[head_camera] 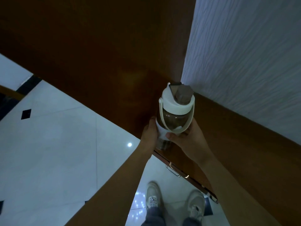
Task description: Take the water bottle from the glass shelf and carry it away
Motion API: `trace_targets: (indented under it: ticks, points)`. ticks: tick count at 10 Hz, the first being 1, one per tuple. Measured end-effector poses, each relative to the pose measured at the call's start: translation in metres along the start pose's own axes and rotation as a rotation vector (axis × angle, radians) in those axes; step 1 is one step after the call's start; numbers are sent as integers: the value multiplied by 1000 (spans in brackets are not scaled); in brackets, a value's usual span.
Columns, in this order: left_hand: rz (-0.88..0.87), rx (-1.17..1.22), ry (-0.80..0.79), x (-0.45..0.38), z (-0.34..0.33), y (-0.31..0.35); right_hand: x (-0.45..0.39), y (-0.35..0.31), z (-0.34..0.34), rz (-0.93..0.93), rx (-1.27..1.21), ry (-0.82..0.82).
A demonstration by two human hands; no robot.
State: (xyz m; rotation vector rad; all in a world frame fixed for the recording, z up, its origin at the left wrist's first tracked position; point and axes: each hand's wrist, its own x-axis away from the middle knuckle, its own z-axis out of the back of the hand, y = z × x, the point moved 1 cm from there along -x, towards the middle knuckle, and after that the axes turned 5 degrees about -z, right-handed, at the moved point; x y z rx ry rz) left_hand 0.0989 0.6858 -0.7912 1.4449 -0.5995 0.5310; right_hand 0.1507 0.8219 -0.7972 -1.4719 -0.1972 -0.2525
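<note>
The water bottle has a brownish see-through body, a white lid with a brown flip cap, and a pale carry strap. I hold it upright with both hands above the near edge of a dark wooden surface. My left hand wraps its left side. On its right side and lower front is my right hand, thumb across the white band. The bottle's base is partly hidden by my fingers. No glass shelf is visible.
A white textured wall rises on the right. A drawer front with a metal handle runs below the wooden top. Glossy white floor tiles with small black insets lie to the left. My shoes stand on the floor below.
</note>
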Motion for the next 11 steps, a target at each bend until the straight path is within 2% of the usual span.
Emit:
trace_targets:
  ticks: [2,5,6,7,8,11]
  points:
    - [-111,-153,75,-8,9,-25,-1,5,0,55,55,-5]
    - [-120,-118,118,-2,6,-28,4,17,-4,55,62,51]
    - [-98,-101,135,4,9,-30,6,23,-6,91,134,50]
    - [-123,-111,54,10,12,-34,8,29,-8,77,147,40]
    - [-150,-120,57,18,11,-33,9,30,-9,110,180,40]
    - [-75,24,146,40,9,-28,24,26,1,-15,100,-54]
